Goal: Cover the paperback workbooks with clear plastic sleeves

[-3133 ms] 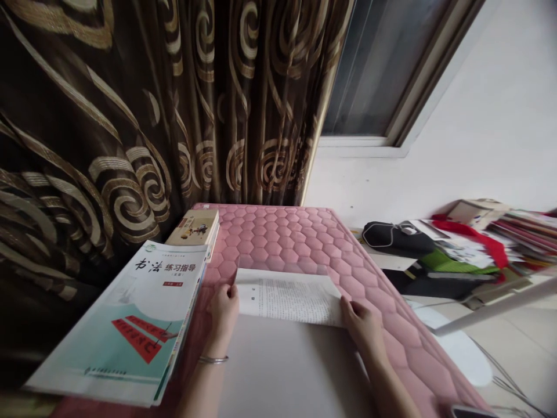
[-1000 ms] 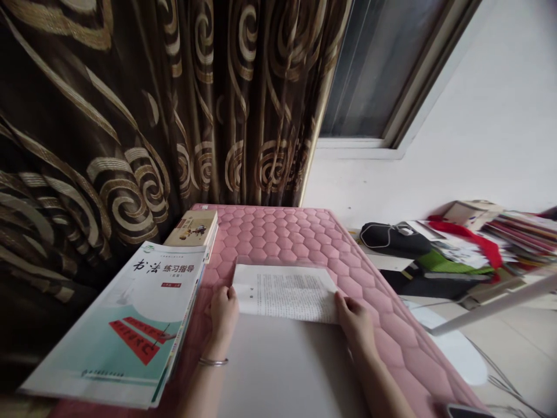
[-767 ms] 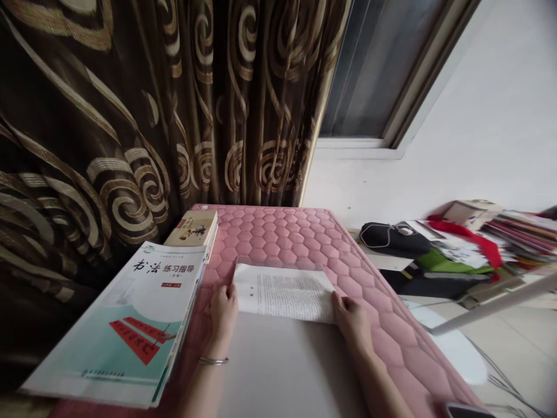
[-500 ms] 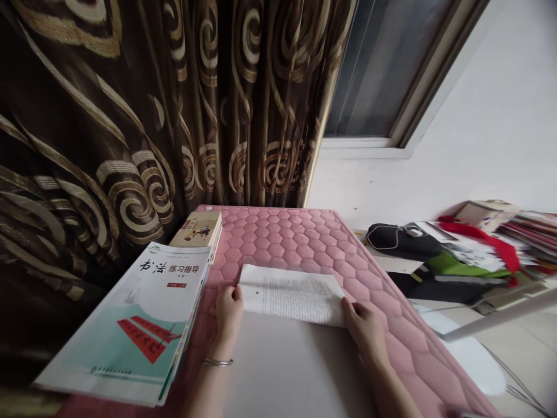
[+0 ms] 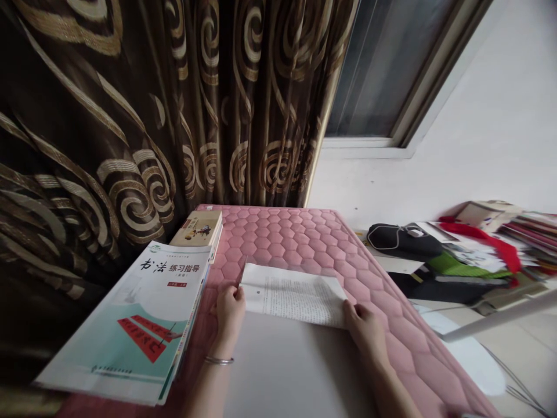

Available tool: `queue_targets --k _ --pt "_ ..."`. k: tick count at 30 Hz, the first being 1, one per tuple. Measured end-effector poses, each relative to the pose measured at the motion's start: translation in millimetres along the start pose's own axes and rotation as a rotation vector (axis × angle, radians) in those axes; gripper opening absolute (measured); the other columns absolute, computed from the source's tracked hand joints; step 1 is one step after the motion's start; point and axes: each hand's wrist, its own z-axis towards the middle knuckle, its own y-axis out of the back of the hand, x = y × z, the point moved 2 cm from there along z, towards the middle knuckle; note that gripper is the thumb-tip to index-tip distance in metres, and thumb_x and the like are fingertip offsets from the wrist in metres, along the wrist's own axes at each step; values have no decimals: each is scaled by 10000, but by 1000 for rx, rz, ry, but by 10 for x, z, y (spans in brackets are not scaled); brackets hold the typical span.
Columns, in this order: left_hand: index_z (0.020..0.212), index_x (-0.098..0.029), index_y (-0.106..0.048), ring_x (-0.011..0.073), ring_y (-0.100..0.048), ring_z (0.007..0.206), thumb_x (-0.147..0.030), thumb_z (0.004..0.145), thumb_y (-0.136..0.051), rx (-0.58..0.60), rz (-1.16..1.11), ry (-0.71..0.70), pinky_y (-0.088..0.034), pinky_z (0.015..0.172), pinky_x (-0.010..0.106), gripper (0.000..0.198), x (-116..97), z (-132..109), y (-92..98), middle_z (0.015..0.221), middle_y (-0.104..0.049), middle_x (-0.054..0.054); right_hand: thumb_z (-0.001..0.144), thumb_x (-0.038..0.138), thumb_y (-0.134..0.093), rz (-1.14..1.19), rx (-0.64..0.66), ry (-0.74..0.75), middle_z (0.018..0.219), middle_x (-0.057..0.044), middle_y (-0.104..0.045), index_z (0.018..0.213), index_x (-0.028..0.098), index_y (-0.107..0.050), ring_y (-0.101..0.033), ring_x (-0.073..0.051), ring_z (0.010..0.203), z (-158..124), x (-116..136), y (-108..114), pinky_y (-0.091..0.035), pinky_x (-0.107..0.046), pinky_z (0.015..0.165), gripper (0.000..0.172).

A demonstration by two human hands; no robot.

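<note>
A printed page (image 5: pixel 296 295) lies between my two hands, its near part overlapped by a plain grey sheet or cover (image 5: pixel 296 366). My left hand (image 5: pixel 230 307) pinches the left edge, thumb on top, with a silver bangle on the wrist. At the right edge, my right hand (image 5: pixel 364 326) grips the page with its thumb and curled fingers. What lies under the page is hidden. To the left rests a stack of books topped by a white and teal one (image 5: pixel 143 325).
Smaller tan books (image 5: pixel 199 229) sit behind the teal stack on the pink quilted surface (image 5: pixel 282 232). A patterned curtain (image 5: pixel 243 104) hangs at the back. On the right are a black pouch (image 5: pixel 402 241), a green item (image 5: pixel 465 266), red cloth (image 5: pixel 491 241) and a pale rail (image 5: pixel 500 316).
Both hands and the page have shifted very slightly to the right. The grip on each edge looks the same.
</note>
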Motion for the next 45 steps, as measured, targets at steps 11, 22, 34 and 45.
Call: queue_targets --k 11,22,34,45 --pt "734 -154 -715 194 -630 684 -317 912 -478 33 -28 -5 -321 602 274 338 12 4 13 759 -728 123 703 557 -408 81 -8 -1 488 -40 -504 527 220 -461 -504 -205 563 -54 37 61 -350 -289 504 384" --pt "796 -139 -707 166 -602 683 -303 954 -406 51 -104 -49 -314 579 252 377 93 92 -17 742 -704 96 668 602 -448 133 -29 32 553 -85 -588 565 201 -550 -553 -244 619 -12 36 31 -396 -302 535 426" --pt "646 -153 -675 171 -587 642 -262 899 -470 73 -54 -7 -287 575 274 343 -3 50 15 719 -705 120 716 574 -437 127 -74 42 476 -41 -481 502 216 -457 -488 -198 551 -102 71 72 -343 -283 495 417" --pt "692 -197 -539 134 -491 585 -516 772 -591 28 -767 -99 -376 543 234 332 123 90 1 621 -568 -17 665 719 -646 522 -40 111 673 -30 -617 752 150 -643 -528 -174 653 -5 -44 40 -423 -261 573 576"
